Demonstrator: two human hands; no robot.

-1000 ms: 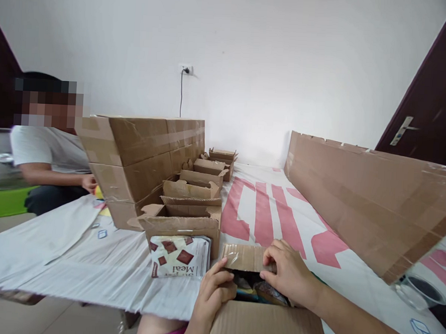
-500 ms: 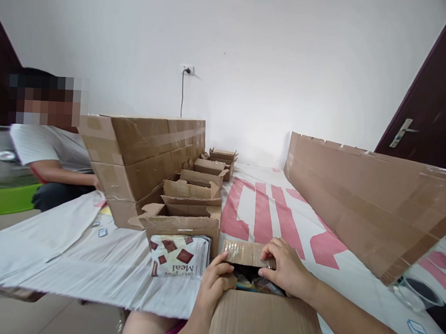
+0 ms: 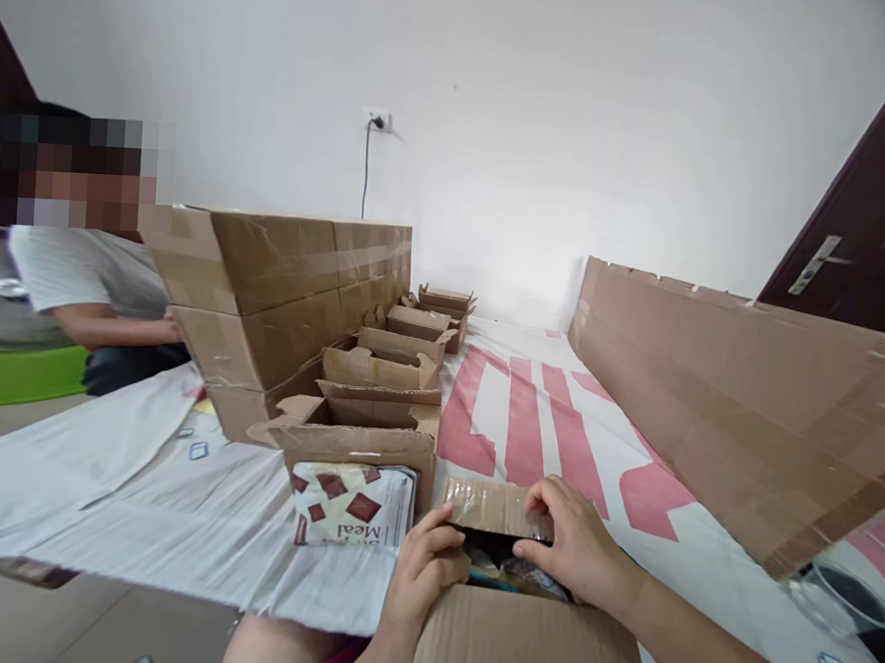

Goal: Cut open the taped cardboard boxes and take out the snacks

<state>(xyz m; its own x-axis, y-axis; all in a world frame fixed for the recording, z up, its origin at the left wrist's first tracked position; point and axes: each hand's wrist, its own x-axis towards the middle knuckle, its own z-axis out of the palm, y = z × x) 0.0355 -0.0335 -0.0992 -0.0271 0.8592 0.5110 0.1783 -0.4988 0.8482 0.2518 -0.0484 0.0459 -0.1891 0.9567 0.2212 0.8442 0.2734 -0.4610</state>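
Observation:
In front of me, at the table's near edge, is a small cardboard box [image 3: 530, 638] with its top partly open. Through the gap between its flaps, packed contents [image 3: 500, 575] show in blue and dark colours; their kind cannot be made out. My left hand [image 3: 426, 568] grips the box's left side with bent fingers. On the far flap [image 3: 485, 507], the fingers of my right hand [image 3: 576, 541] are curled over the edge, the thumb at the opening. Left of the box, a printed white packet [image 3: 351, 505] stands against an open cardboard box [image 3: 362, 446].
Several open boxes [image 3: 381, 368] run back in a row beside a wall of stacked, taped cartons [image 3: 282, 274]. A long cardboard panel [image 3: 727, 406] stands on the right, with a clear plastic cup [image 3: 836, 595] near it. Another person [image 3: 96, 284] sits beyond the cartons at left.
My view has tilted slightly downward. Both hands keep their hold on the box; my right hand has shifted slightly right along the far flap, and the near flap sits a bit lower.

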